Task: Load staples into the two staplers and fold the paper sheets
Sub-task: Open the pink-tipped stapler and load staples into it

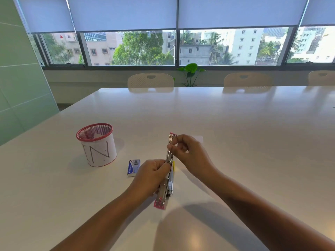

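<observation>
Pink-ended metal stapler (167,171) is swung fully open and held above the white table (235,133), its two halves forming one long line that runs away from you. Your left hand (151,175) grips the near half from the left side, fingers curled round the metal body near the hinge, with the pink rear end sticking out below your wrist toward you. Your right hand (188,151) is at the far half: thumb and forefinger are pinched together against the open metal channel, roughly midway along it, and the other fingers are loosely curled behind. Whether a strip of staples sits between those fingertips cannot be told at this size. The far pink tip of the stapler shows just past your right fingers. A small blue staple box (133,168) lies flat on the table just left of your left hand, close to it but not touching. A bit of something yellow (173,164) shows right beside the stapler's hinge, mostly hidden; what it is cannot be told. White paper sheets (195,187) lie flat on the table beneath and to the right of your hands, hard to separate from the tabletop; one corner shows beyond your right hand. A red mesh cup (97,144) wrapped in white paper with handwritten letters stands upright well to the left, with folded white paper visible inside it. Cream chairs (150,80) stand along the far table edge, and a green plant (191,72) sits below the window.
</observation>
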The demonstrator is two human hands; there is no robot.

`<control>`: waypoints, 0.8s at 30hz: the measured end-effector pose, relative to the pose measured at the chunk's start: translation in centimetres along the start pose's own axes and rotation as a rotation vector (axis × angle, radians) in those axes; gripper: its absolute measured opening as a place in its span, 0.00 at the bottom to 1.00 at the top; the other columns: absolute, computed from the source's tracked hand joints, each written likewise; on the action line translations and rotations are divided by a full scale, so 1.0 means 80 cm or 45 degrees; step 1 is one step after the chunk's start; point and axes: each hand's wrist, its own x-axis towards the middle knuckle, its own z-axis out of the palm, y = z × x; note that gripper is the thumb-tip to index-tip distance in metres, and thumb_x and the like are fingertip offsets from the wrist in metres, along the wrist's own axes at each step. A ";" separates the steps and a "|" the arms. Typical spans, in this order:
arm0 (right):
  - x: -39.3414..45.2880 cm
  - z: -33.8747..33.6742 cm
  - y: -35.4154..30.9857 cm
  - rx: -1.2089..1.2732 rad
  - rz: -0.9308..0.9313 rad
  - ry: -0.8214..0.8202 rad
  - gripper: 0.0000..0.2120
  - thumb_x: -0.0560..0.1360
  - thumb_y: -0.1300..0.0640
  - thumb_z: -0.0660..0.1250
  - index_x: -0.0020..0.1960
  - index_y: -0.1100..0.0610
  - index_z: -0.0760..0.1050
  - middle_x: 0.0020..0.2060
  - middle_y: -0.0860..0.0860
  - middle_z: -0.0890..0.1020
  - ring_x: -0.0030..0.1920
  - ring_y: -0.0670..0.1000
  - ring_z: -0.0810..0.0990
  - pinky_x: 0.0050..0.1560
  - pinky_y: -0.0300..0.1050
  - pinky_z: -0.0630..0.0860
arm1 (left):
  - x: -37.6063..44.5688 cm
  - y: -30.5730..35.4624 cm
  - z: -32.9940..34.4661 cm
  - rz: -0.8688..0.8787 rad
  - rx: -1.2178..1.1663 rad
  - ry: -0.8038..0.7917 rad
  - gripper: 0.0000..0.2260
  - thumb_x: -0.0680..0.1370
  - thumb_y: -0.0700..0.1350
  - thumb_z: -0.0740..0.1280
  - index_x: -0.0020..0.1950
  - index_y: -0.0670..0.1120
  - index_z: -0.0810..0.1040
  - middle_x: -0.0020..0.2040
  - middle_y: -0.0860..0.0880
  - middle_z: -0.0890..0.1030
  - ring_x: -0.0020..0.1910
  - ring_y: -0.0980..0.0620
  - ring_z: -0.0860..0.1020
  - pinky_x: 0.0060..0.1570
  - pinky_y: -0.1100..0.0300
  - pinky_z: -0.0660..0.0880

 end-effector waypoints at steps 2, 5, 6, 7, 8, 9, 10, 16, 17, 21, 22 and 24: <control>-0.001 -0.002 -0.005 -0.026 -0.074 0.027 0.09 0.70 0.56 0.71 0.38 0.46 0.72 0.38 0.43 0.75 0.34 0.38 0.72 0.36 0.27 0.67 | 0.001 -0.002 0.000 -0.033 -0.016 -0.006 0.15 0.78 0.43 0.58 0.30 0.45 0.68 0.17 0.54 0.69 0.16 0.59 0.68 0.18 0.70 0.66; -0.007 0.000 -0.013 0.000 -0.182 -0.017 0.09 0.68 0.59 0.74 0.37 0.49 0.74 0.34 0.41 0.77 0.33 0.38 0.74 0.35 0.26 0.67 | 0.004 -0.004 -0.005 -0.077 -0.098 0.021 0.16 0.79 0.44 0.58 0.30 0.45 0.68 0.21 0.51 0.71 0.18 0.58 0.68 0.21 0.68 0.67; -0.009 0.002 -0.015 0.003 -0.203 -0.047 0.09 0.67 0.59 0.74 0.39 0.49 0.75 0.34 0.41 0.78 0.33 0.38 0.75 0.36 0.26 0.67 | 0.005 -0.004 -0.007 -0.084 -0.132 0.034 0.17 0.79 0.46 0.57 0.30 0.45 0.68 0.22 0.50 0.71 0.18 0.57 0.68 0.20 0.68 0.66; -0.011 0.004 -0.017 0.014 -0.212 -0.069 0.10 0.67 0.60 0.74 0.41 0.49 0.75 0.35 0.41 0.79 0.35 0.38 0.76 0.36 0.26 0.68 | 0.005 -0.004 -0.008 -0.084 -0.160 0.046 0.18 0.79 0.47 0.57 0.30 0.45 0.69 0.21 0.50 0.70 0.17 0.58 0.67 0.19 0.69 0.66; -0.012 0.005 -0.017 0.035 -0.212 -0.082 0.11 0.67 0.60 0.75 0.44 0.50 0.75 0.36 0.42 0.80 0.36 0.38 0.77 0.37 0.26 0.69 | 0.006 -0.003 -0.009 -0.078 -0.169 0.052 0.18 0.79 0.48 0.57 0.29 0.45 0.69 0.19 0.52 0.70 0.16 0.59 0.67 0.18 0.70 0.65; -0.012 0.004 -0.017 0.047 -0.214 -0.092 0.11 0.67 0.60 0.75 0.46 0.50 0.76 0.36 0.42 0.80 0.36 0.39 0.78 0.38 0.27 0.70 | 0.006 -0.003 -0.010 -0.067 -0.156 0.054 0.18 0.79 0.49 0.56 0.30 0.45 0.69 0.19 0.52 0.69 0.16 0.59 0.66 0.19 0.70 0.64; -0.011 0.002 -0.015 0.024 -0.230 -0.095 0.10 0.67 0.59 0.74 0.46 0.50 0.77 0.36 0.41 0.80 0.37 0.39 0.78 0.39 0.28 0.71 | 0.006 -0.002 -0.009 -0.055 -0.132 0.051 0.18 0.79 0.49 0.56 0.30 0.45 0.69 0.20 0.52 0.69 0.17 0.59 0.66 0.20 0.70 0.64; -0.002 -0.012 -0.012 -0.204 -0.383 -0.081 0.05 0.69 0.58 0.73 0.45 0.53 0.82 0.37 0.40 0.80 0.40 0.41 0.79 0.42 0.28 0.73 | 0.001 0.012 -0.010 -0.087 -0.363 -0.076 0.17 0.79 0.48 0.57 0.31 0.43 0.70 0.16 0.51 0.70 0.14 0.58 0.66 0.16 0.69 0.65; 0.000 -0.015 -0.012 -0.221 -0.384 -0.081 0.05 0.69 0.59 0.72 0.45 0.55 0.82 0.37 0.41 0.81 0.40 0.41 0.80 0.41 0.27 0.73 | 0.001 0.014 -0.011 -0.092 -0.404 -0.127 0.17 0.77 0.49 0.57 0.32 0.43 0.72 0.17 0.51 0.71 0.13 0.57 0.67 0.15 0.69 0.65; 0.009 -0.030 -0.003 -0.290 -0.310 -0.065 0.04 0.71 0.58 0.71 0.45 0.57 0.81 0.37 0.43 0.81 0.37 0.38 0.79 0.41 0.25 0.71 | 0.012 0.007 -0.033 -0.075 -0.183 -0.107 0.19 0.74 0.57 0.57 0.37 0.42 0.77 0.18 0.48 0.72 0.15 0.55 0.70 0.19 0.65 0.70; 0.011 -0.033 0.001 -0.342 -0.298 -0.063 0.04 0.71 0.58 0.71 0.45 0.56 0.80 0.37 0.43 0.81 0.35 0.36 0.78 0.41 0.24 0.71 | 0.017 -0.001 -0.041 -0.011 0.032 0.019 0.18 0.75 0.56 0.57 0.37 0.44 0.77 0.20 0.47 0.72 0.16 0.54 0.72 0.22 0.63 0.71; 0.014 -0.038 0.009 -0.463 -0.287 -0.071 0.05 0.71 0.57 0.70 0.46 0.57 0.80 0.37 0.43 0.80 0.35 0.33 0.75 0.39 0.23 0.69 | 0.025 -0.019 -0.061 0.129 0.525 0.332 0.16 0.77 0.54 0.59 0.37 0.46 0.76 0.26 0.47 0.76 0.25 0.50 0.76 0.30 0.58 0.73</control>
